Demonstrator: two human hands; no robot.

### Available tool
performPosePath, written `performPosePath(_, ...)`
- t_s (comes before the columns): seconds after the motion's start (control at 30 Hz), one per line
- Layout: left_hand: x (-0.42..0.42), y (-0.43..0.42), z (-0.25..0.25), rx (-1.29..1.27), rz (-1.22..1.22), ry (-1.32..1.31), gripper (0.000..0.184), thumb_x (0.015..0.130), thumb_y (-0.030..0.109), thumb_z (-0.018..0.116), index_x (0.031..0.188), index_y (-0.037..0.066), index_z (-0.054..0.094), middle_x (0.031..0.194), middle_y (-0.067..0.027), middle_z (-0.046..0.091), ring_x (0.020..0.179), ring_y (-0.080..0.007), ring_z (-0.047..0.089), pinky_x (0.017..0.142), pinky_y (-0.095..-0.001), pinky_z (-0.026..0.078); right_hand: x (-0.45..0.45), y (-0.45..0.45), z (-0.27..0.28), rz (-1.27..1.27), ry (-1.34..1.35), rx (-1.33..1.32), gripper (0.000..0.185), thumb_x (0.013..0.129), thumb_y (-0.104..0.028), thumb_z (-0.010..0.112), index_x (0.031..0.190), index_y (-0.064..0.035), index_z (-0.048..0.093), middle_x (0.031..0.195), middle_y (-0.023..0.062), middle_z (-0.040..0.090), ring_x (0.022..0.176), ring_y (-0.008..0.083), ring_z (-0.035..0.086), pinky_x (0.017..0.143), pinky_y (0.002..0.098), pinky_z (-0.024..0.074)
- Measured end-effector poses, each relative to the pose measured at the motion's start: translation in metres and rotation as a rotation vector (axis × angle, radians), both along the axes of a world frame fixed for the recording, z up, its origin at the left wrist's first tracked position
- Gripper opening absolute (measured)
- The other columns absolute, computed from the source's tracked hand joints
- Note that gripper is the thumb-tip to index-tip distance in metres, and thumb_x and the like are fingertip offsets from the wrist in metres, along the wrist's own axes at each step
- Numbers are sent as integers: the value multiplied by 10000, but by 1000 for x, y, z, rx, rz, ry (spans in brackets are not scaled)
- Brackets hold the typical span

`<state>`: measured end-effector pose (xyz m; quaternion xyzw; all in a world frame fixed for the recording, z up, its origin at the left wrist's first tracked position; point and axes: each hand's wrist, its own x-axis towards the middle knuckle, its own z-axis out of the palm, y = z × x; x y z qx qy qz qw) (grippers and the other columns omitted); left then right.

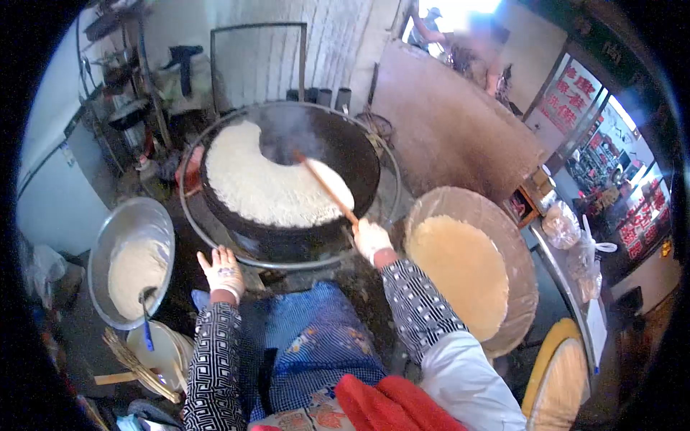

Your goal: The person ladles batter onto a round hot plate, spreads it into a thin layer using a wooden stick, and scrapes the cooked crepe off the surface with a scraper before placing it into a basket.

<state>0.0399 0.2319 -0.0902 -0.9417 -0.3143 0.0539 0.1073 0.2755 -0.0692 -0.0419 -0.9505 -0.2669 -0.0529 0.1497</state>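
White gloves cover both my hands. My right hand (371,239) is closed round the handle of a wooden batter spreader (328,190), which reaches over a large round black griddle (363,161). Pale batter (269,188) covers the griddle's left and near side in a crescent; steam rises from the bare dark part. My left hand (221,271) is empty, its fingers stretched out, close to the metal ring (188,215) around the griddle. Whether it touches the ring I cannot tell. The spreader's far end lies at the batter's inner edge.
At left stands a metal basin (167,237) of batter with a blue-handled ladle (147,327). Below it are a white bucket (185,352) and a straw whisk (140,363). On the right, a round basket (521,287) holds a flat pancake (460,276). A person (474,57) is beyond the partition.
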Motion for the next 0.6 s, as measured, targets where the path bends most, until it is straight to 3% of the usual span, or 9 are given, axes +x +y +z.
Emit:
performPosePath(0.07,-6,-51,74,-148,-61,26,668,873,338,532,1451,52,358,1533,-107,335,1428,-265,283,1125,-662,10,-5,-1,-11,222,-53,-85,314,958,-299,425,971,-11,549,827,259,666,774,401,663,721,535,507)
performPosePath(0.1,1,-61,79,-234,-147,-35,686,860,364,549,1440,43,371,1520,-122,353,1423,-272,291,1125,-661,19,-1,6,-17,149,88,-125,318,945,-295,434,995,-6,555,794,243,663,746,399,665,706,536,515)
performPosePath(0.2,3,-95,46,-263,-297,-130,664,858,385,548,1394,14,423,1468,-161,415,1404,-296,315,1121,-664,47,21,5,-26,-123,-61,-112,315,952,-331,461,901,-51,595,780,208,672,747,360,683,667,484,547)
performPosePath(0.37,-8,-84,20,-114,-316,-198,595,906,330,488,1395,-2,420,1483,-163,395,1413,-304,299,1137,-641,51,-2,17,-8,96,-40,-91,274,957,-278,455,942,-34,580,781,207,667,749,382,666,682,494,527)
performPosePath(0.43,-5,-79,27,-108,-359,-375,622,843,394,617,1310,2,495,1370,-152,491,1323,-300,388,1129,-604,131,-14,15,-11,97,53,-207,265,955,-239,424,965,-15,565,789,191,678,766,366,677,677,485,535)
performPosePath(0.47,0,-71,18,-87,-398,-429,654,793,405,681,1279,2,513,1318,-151,512,1264,-306,425,1111,-615,150,9,1,-39,114,101,-20,262,951,-248,442,951,-14,562,812,185,684,786,344,682,669,463,540)
performPosePath(0.5,-2,-71,32,-223,-381,-402,667,781,401,695,1283,3,512,1344,-164,503,1306,-313,401,1120,-630,107,4,-3,-11,10,-21,-49,258,951,-257,454,936,-22,559,813,182,687,770,337,681,662,458,543)
performPosePath(0.57,-23,-45,-14,-108,-382,-355,661,811,386,656,1320,0,484,1414,-198,448,1378,-334,351,1134,-643,20,4,9,-20,-10,-99,-66,237,927,-239,484,928,-22,578,815,169,695,767,324,689,669,446,553)
performPosePath(0.6,-20,-45,-15,-25,-395,-297,654,841,345,603,1364,-11,437,1433,-209,426,1386,-343,343,1135,-645,0,22,14,-32,-30,-47,2,309,923,-261,468,929,23,590,787,222,682,762,370,679,687,474,539)
